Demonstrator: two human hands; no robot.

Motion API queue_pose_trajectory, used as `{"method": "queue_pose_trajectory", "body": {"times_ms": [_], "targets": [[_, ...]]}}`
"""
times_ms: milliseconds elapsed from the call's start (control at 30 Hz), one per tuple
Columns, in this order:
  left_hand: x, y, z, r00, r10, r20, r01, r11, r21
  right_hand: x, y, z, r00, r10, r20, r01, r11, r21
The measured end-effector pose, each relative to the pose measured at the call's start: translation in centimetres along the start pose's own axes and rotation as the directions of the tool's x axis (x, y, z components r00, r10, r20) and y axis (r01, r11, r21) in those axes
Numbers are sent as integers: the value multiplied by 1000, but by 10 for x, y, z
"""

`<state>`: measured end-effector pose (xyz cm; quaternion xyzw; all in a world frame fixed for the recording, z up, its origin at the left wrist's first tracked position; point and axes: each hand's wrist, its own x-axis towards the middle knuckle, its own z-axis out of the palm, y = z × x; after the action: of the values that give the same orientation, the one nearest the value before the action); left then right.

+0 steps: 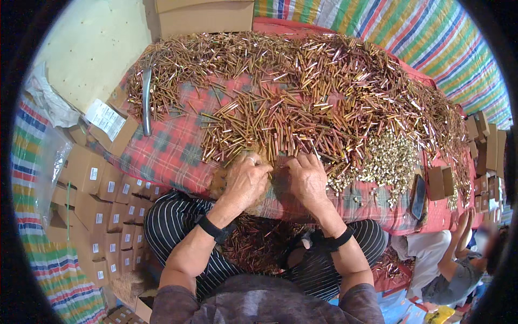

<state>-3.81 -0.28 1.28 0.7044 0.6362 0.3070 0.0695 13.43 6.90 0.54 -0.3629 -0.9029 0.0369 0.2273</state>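
Observation:
My left hand (247,178) and my right hand (308,179) are side by side at the near edge of a heap of slim copper-coloured metal rods (280,121). The fingers of both hands are curled in, with thumb and fingertips close together. Whatever lies between the fingertips is too small or hidden to name. Rod ends touch or nearly touch the fingers of each hand. To the right of my right hand spreads a pile of small pale-gold metal pieces (391,159). Beneath everything is a red plaid cloth (172,154). More rods (259,243) fill the space between my legs.
A flat metal bar (147,102) lies at the left among the rods. Stacked cardboard boxes (102,200) stand at the left. On the right are a dark flat object (418,197) and a small open carton (440,182). Another person (456,275) sits at the lower right.

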Motion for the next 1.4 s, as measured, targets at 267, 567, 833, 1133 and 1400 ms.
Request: {"method": "queue_pose_trajectory", "body": {"times_ms": [267, 567, 833, 1133, 1400], "targets": [[5, 6, 2, 1000, -25, -9, 23, 976, -216, -12, -7, -16, 979, 182, 87, -199, 945, 258], [0, 8, -4, 969, -159, 188, 238, 793, -560, -17, -13, -24, 988, 147, 45, -153, 916, 371], [-2, 12, -14, 896, -244, 371, 444, 465, -766, -15, -13, -25, 990, 138, 19, -126, 828, 547], [-7, 19, -13, 841, -322, 435, 511, 208, -834, -10, -21, -24, 830, 474, 293, -254, -145, 956], [-8, 28, -6, 862, -302, 407, 486, 263, -834, -13, -25, -16, 803, 550, 230, -176, -150, 973]]}}
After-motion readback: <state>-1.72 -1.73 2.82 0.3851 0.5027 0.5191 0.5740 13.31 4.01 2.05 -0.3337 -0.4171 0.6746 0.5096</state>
